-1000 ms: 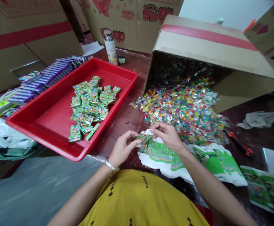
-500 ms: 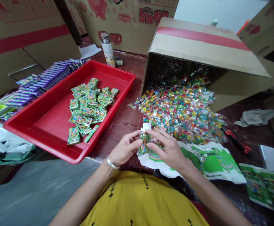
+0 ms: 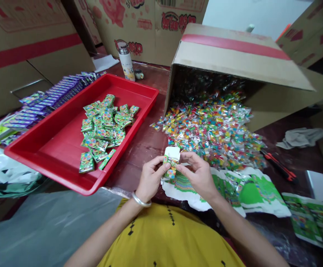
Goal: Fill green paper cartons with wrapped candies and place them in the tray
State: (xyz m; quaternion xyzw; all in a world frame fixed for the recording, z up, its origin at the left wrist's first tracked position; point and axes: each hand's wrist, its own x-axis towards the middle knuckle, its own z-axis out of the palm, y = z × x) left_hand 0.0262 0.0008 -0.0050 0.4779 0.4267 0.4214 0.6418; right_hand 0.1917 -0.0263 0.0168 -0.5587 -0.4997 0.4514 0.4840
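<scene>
Now the green box point(image 3: 172, 171) shows a wider white flap point(image 3: 172, 152)! Left hand point(image 3: 149, 178) pinches one edge, right hand point(image 3: 199, 176) the other, thumbs pointing inward.

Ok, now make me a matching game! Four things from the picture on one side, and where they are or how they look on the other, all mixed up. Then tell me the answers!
Things:
1. Small green box
2. Flask
3. Candy packets
4. Grey cloth

Places and looks:
A. Spilling out of a big cardboard box
B. Crumpled, over on the right side of the picture
C. Between the left hand and the right hand, white flap up
D. Standing next to a little cup, near the red tray

Right pairs: 1-C, 2-D, 3-A, 4-B
</scene>
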